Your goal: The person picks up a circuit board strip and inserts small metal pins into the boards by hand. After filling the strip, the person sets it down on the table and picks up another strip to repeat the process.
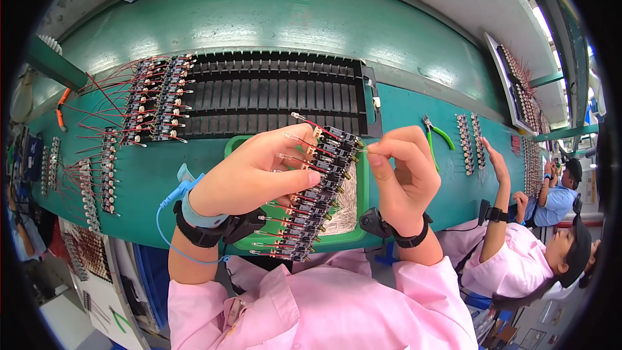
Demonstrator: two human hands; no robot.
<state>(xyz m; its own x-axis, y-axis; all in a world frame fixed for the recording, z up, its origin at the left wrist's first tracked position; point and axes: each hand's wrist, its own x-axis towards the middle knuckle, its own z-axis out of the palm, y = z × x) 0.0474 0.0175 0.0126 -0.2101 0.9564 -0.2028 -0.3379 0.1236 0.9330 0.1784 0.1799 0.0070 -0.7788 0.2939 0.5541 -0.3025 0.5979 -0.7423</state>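
Observation:
My left hand point(259, 168) grips a long strip of small black circuit modules point(317, 201) near its upper end. Short red wires with pale tips stick out along the strip's left side, and small metal pins line its right side. At the strip's upper right edge, thumb and forefinger of my right hand point(405, 178) are pinched together. What they pinch is too thin to make out. Below the strip lies a green tray point(337, 241) with a heap of thin, silvery wire pieces point(343, 210), partly hidden by the strip and my left hand.
A black slotted rack point(272, 94) lies behind, with wired module strips point(172, 100) at its left end. Green-handled pliers point(443, 136) and more strips point(464, 146) lie to the right, beside a co-worker point(512, 253). An orange-handled tool point(60, 116) is far left. A blue cord point(161, 233) hangs from my left wrist.

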